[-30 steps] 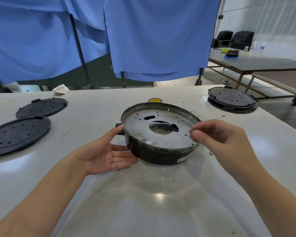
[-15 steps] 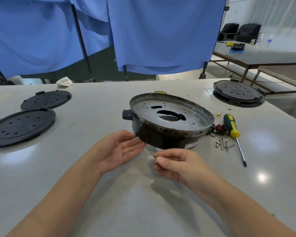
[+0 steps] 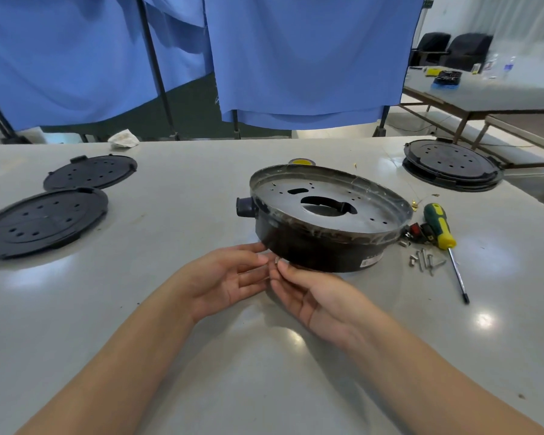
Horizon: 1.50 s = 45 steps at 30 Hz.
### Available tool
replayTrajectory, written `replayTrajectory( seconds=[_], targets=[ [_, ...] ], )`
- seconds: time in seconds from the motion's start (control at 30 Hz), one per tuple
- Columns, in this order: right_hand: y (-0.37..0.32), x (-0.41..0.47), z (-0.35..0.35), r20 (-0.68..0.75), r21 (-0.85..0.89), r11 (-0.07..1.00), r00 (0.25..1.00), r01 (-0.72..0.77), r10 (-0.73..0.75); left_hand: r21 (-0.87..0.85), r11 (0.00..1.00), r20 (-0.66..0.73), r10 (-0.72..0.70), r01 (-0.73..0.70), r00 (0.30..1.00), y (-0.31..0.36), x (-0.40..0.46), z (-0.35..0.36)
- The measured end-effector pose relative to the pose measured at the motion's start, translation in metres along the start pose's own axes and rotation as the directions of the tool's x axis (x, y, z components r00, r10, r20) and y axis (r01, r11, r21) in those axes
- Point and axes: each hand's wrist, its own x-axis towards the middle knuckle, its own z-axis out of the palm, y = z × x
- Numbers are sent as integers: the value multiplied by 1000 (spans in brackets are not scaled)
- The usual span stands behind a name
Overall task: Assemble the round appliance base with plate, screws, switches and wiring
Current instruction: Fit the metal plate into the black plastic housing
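The base (image 3: 324,221) sits on the table (image 3: 170,309) with its metal plate (image 3: 327,199) facing up, likely so the plate's holes are open to take screws from above. Both hands meet just in front of the base's near wall. The right hand (image 3: 314,296) lies palm up, and its fingertips (image 3: 281,265) seem to pinch a small pale piece (image 3: 276,260), perhaps a screw, though it is too small to be sure. The left hand (image 3: 230,277) lies palm up beside it, fingers straight and relaxed, their tips touching the right hand's; it grips nothing, and seems placed to take or steady the piece. The base is just beyond the fingertips; whether they touch it I cannot tell. To its right lie loose screws (image 3: 424,262), a screwdriver (image 3: 440,227) and red switches (image 3: 416,229), kept within the right hand's reach. The plate looks seated but not yet fastened, so I judge the task early.
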Motion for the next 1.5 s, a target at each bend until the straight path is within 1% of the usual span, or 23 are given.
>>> replayTrajectory(
  seconds=[0.23, 0.37, 0.5, 0.57, 0.67, 0.77, 0.87, 1.07, 1.33, 1.5],
  targets=[
    [5, 1, 1, -19, -47, 997, 998, 64, -65, 25, 998, -9, 61, -60, 998, -5, 4, 5],
    [7, 2, 3, -33, -68, 993, 994, 101, -103, 6, 996, -21, 84, -84, 996, -6, 5, 4],
    [7, 1, 2, -39, -80, 993, 995, 90, -94, 8, 997, -13, 80, -80, 997, -6, 5, 5],
    [3, -3, 1, -42, -41, 998, 998, 53, -54, -6, 997, -17, 77, -77, 997, -7, 5, 4],
    [-8, -11, -3, -57, 97, 995, 998, 29, -24, -22, 996, -39, 83, -83, 996, -6, 4, 3],
    [-14, -17, -5, -67, 138, 987, 995, 78, -69, -38, 995, -51, 94, -96, 994, -5, 3, 3],
    [-15, -17, -5, -27, 125, 986, 993, 114, -111, -45, 992, -47, 112, -114, 993, -4, 4, 4],
    [-9, -12, -7, 24, 62, 989, 990, 136, -138, -50, 990, -118, 122, -129, 985, -5, 6, 1],
    [-12, -12, -5, 32, 85, 983, 985, 164, -167, -91, 989, -230, 97, -120, 968, -6, 6, 2],
    [-13, -13, -4, 38, 75, 978, 979, 196, -199, -100, 989, -230, 86, -111, 969, -6, 4, 3]
  ],
)
